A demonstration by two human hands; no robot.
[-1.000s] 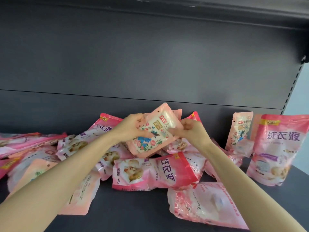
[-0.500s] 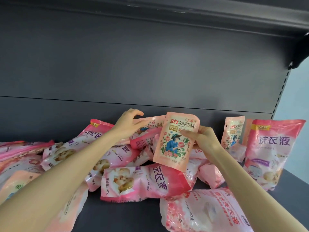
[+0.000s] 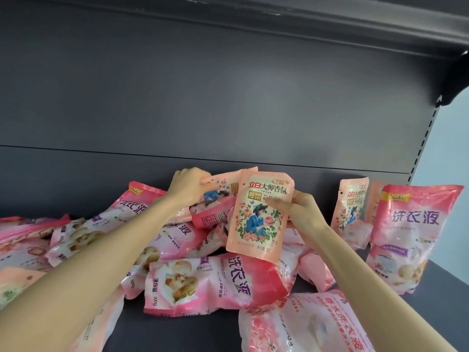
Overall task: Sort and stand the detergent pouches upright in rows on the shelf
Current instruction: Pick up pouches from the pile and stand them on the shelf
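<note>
My right hand [image 3: 297,209] holds a small peach pouch with a floral picture [image 3: 256,219] upright above the heap, thumb across its front. My left hand [image 3: 189,185] grips the top edge of a second small peach pouch [image 3: 223,185] that lies tilted at the back of the pile. Several large pink pouches lie flat and jumbled on the dark shelf [image 3: 177,334], one of them [image 3: 210,283] right beneath the held pouch. At the right, a small peach pouch [image 3: 351,207] and a large pink pouch [image 3: 406,232] stand upright.
The shelf's dark back panel [image 3: 228,97] rises close behind the pile, and the shelf above [image 3: 330,24] overhangs. A perforated upright [image 3: 423,141] marks the right end. More flat pink pouches [image 3: 30,240] fill the left side.
My right hand turned the small peach pouch from tilted to upright and now holds it alone. My left hand let go of it and reached back to grip another small pouch.
</note>
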